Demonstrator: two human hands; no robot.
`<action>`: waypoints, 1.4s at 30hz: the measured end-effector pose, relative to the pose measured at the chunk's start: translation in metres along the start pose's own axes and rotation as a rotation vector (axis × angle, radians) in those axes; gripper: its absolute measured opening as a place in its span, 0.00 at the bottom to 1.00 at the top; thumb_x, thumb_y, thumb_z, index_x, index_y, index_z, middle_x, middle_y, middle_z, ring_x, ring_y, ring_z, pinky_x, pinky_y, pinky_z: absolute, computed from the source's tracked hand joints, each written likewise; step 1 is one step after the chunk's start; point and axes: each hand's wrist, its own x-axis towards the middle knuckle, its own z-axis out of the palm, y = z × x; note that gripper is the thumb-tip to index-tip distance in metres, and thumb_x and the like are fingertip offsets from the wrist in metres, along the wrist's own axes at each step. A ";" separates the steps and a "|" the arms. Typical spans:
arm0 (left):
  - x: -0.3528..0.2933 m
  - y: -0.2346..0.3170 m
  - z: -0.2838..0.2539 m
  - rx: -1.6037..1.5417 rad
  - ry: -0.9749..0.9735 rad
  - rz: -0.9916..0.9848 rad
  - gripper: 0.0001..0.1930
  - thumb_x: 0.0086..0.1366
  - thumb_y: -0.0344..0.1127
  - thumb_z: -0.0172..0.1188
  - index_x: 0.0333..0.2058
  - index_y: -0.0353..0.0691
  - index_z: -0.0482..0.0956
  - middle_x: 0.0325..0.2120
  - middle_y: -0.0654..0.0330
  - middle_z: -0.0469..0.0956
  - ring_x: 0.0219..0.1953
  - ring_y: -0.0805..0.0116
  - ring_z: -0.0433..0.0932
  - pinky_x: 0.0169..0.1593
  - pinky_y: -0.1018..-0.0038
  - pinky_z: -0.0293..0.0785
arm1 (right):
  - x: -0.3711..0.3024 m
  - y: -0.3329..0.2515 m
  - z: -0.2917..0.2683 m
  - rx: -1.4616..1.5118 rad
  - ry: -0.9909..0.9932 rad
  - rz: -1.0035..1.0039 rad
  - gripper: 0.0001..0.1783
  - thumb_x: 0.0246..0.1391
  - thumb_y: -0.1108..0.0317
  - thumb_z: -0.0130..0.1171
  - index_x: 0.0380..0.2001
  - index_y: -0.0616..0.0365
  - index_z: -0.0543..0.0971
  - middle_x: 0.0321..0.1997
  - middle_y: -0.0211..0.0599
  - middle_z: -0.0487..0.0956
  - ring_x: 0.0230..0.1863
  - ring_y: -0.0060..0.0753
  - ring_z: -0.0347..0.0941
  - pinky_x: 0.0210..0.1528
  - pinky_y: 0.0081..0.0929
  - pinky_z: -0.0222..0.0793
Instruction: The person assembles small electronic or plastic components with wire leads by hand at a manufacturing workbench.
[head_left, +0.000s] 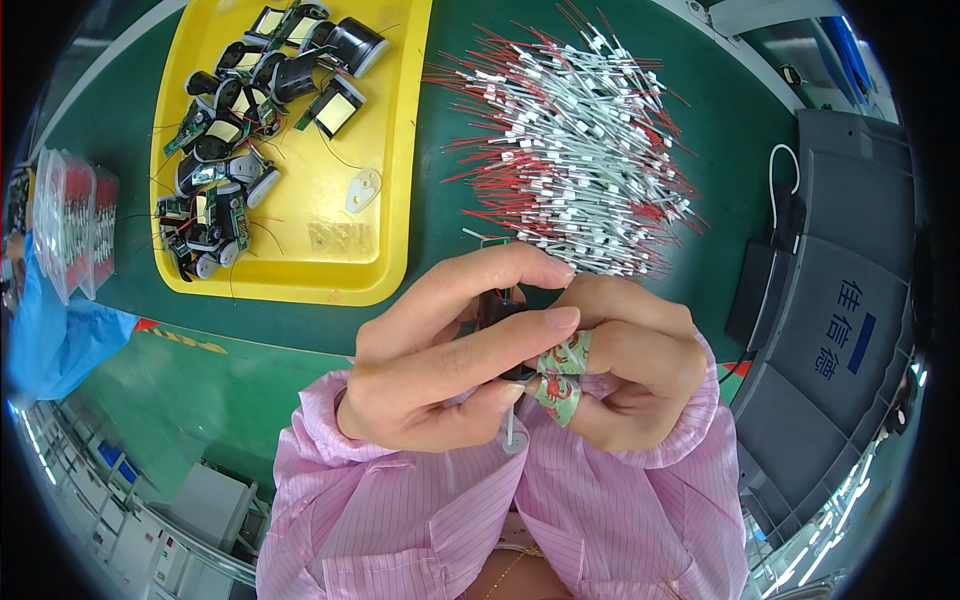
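Observation:
Close in front of my chest, both hands meet around a small black electronic assembly [497, 308]. My left hand [430, 355] is closed on it, with the fingers along its top and side and covering most of it. Curled and pressed against its right side is my right hand [640, 355]; what its fingertips pinch is hidden. Green patterned tape [558, 398] wraps two of the right fingers. Below the fingers hangs a thin white lead [510, 430] with a rounded end. A bit of green board or wire shows above the black part.
On the green table [440, 215], a yellow tray [340, 270] holds several black assemblies [225, 130] and a flat white piece [362, 190]. Beyond my hands lies a large heap of red-and-white wire leads [590, 150]. Clear plastic boxes [75, 225] stand left; a grey bin [845, 270] stands right.

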 end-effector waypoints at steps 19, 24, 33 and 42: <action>-0.004 -0.004 -0.002 -0.115 0.003 -0.029 0.21 0.61 0.28 0.50 0.51 0.21 0.72 0.51 0.36 0.67 0.31 0.66 0.72 0.31 0.76 0.69 | 0.008 -0.014 0.003 -0.023 0.013 0.070 0.12 0.34 0.88 0.53 0.27 0.69 0.78 0.30 0.44 0.77 0.24 0.34 0.75 0.22 0.25 0.69; 0.000 0.001 -0.007 0.037 -0.059 -0.067 0.21 0.57 0.23 0.52 0.50 0.21 0.73 0.51 0.39 0.68 0.33 0.66 0.71 0.31 0.77 0.66 | 0.011 -0.008 -0.004 -0.212 -0.066 0.010 0.15 0.27 0.86 0.60 0.26 0.68 0.78 0.29 0.44 0.77 0.23 0.38 0.73 0.23 0.27 0.70; -0.006 -0.008 -0.017 -0.038 0.003 -0.032 0.23 0.66 0.35 0.51 0.56 0.27 0.68 0.51 0.33 0.65 0.35 0.59 0.74 0.35 0.70 0.74 | 0.023 -0.002 0.010 -0.180 -0.003 -0.047 0.17 0.28 0.86 0.59 0.29 0.69 0.79 0.28 0.44 0.76 0.23 0.36 0.72 0.22 0.27 0.68; -0.007 -0.009 -0.020 -0.063 0.014 -0.054 0.25 0.65 0.36 0.52 0.57 0.26 0.67 0.50 0.31 0.66 0.34 0.59 0.74 0.36 0.69 0.73 | 0.027 0.003 0.021 -0.334 0.054 -0.138 0.12 0.29 0.83 0.61 0.26 0.69 0.76 0.27 0.44 0.75 0.20 0.37 0.69 0.19 0.27 0.64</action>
